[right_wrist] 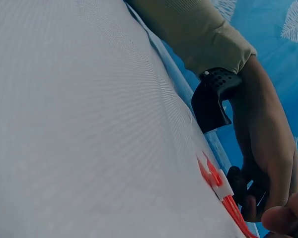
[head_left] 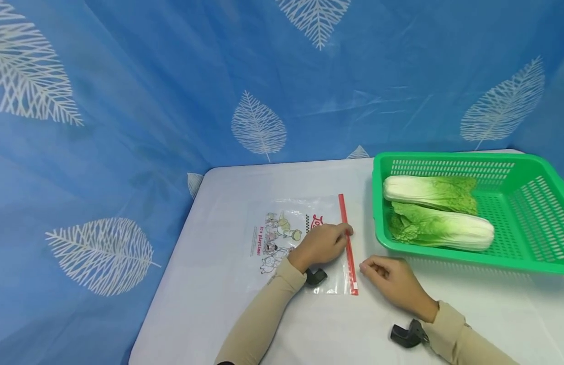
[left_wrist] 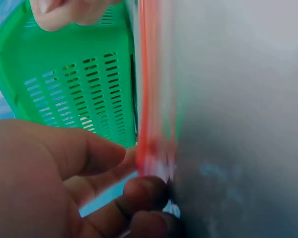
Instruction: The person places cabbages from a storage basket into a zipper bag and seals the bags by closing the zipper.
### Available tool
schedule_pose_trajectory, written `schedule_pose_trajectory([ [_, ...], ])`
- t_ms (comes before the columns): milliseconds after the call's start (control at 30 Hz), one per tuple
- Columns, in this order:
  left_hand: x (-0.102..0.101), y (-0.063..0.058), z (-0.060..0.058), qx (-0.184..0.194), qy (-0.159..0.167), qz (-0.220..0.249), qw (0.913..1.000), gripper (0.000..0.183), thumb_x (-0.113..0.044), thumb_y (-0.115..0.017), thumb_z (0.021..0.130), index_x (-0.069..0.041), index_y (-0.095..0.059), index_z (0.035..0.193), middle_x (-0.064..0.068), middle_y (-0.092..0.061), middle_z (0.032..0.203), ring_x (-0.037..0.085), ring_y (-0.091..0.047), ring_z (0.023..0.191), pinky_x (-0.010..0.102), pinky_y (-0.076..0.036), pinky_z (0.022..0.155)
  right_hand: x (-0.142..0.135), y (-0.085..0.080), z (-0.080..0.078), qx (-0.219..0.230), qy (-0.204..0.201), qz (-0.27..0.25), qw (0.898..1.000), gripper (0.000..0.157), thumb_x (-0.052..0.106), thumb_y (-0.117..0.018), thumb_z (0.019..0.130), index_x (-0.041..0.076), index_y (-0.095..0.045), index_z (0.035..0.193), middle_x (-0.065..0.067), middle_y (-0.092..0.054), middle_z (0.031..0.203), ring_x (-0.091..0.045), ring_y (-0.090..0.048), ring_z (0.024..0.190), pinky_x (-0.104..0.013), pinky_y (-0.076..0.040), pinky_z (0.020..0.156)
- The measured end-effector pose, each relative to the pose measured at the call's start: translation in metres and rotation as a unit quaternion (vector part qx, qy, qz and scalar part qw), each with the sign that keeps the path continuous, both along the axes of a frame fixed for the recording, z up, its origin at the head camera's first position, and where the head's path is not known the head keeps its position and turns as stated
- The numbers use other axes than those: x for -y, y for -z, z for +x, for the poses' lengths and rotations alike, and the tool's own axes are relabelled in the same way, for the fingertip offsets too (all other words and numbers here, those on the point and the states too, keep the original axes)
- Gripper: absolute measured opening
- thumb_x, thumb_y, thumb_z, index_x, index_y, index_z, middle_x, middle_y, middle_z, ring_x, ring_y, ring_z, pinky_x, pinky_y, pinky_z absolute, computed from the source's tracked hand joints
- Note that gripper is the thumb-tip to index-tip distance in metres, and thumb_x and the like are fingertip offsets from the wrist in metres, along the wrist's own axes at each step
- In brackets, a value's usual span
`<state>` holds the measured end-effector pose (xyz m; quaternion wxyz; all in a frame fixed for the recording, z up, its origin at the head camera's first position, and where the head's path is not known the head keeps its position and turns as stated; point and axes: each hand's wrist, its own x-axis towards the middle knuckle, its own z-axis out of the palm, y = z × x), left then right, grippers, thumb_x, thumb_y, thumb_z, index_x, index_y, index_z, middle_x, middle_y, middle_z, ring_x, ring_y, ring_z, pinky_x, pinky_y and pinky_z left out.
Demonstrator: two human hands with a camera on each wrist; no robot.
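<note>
A clear zip bag (head_left: pixel 327 279) with printed cartoon animals and a red strip along its right edge lies flat on the white table. My left hand (head_left: pixel 322 243) reaches over the bag, its curled fingers gripping the red edge; how firmly is hidden. In the left wrist view those fingers (left_wrist: pixel 144 193) meet the red strip (left_wrist: pixel 148 89). A white slider (right_wrist: pixel 222 184) sits near the strip's end, where two red tips spread apart. My right hand (head_left: pixel 396 284) is just right of the strip, fingers loosely curled, holding nothing.
A green plastic basket (head_left: pixel 446 250) stands at the right with two napa cabbages, one (head_left: pixel 419 188) behind the other (head_left: pixel 464 233). A blue curtain (head_left: pixel 172 91) with white leaf prints hangs behind and left of the table (head_left: pixel 195 304). Black camera mounts sit at both wrists.
</note>
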<state>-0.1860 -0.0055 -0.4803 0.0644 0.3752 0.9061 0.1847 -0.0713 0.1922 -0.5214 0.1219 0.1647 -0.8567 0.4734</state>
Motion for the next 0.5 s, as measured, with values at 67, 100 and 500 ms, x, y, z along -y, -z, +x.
schedule_pose_trajectory([
  [67, 0.001, 0.001, -0.002, 0.006, -0.001, 0.023, 0.9997, 0.023, -0.024, -0.047, 0.106, -0.018, -0.064, 0.12, -0.007, -0.068, 0.092, 0.005, -0.059, 0.076, 0.019, -0.047, 0.07, 0.0, 0.0, -0.002, 0.007, 0.007, 0.005, 1.0, 0.014, 0.011, -0.074, 0.095, 0.025, -0.076, 0.091, 0.019, -0.044, 0.059, 0.002, -0.038, 0.051, -0.02, -0.034, 0.046],
  [100, 0.002, 0.002, -0.003, 0.011, -0.003, 0.037, 0.9993, 0.019, -0.025, -0.05, 0.106, -0.017, -0.062, 0.117, -0.007, -0.064, 0.085, 0.005, -0.057, 0.072, 0.019, -0.045, 0.066, 0.001, 0.0, -0.003, 0.008, 0.012, 0.008, 1.0, 0.013, 0.012, -0.074, 0.095, 0.025, -0.076, 0.091, 0.019, -0.046, 0.059, 0.002, -0.039, 0.051, -0.02, -0.035, 0.047],
  [500, 0.022, 0.025, -0.007, 0.153, -0.072, 0.231, 0.958, 0.027, -0.018, -0.074, 0.095, -0.017, -0.063, 0.12, -0.006, -0.064, 0.092, 0.002, -0.055, 0.064, 0.019, -0.047, 0.062, 0.021, -0.003, -0.015, 0.061, 0.063, 0.003, 0.996, 0.011, 0.021, -0.071, 0.098, 0.018, -0.075, 0.109, 0.012, -0.063, 0.074, -0.005, -0.051, 0.059, -0.025, -0.043, 0.055],
])
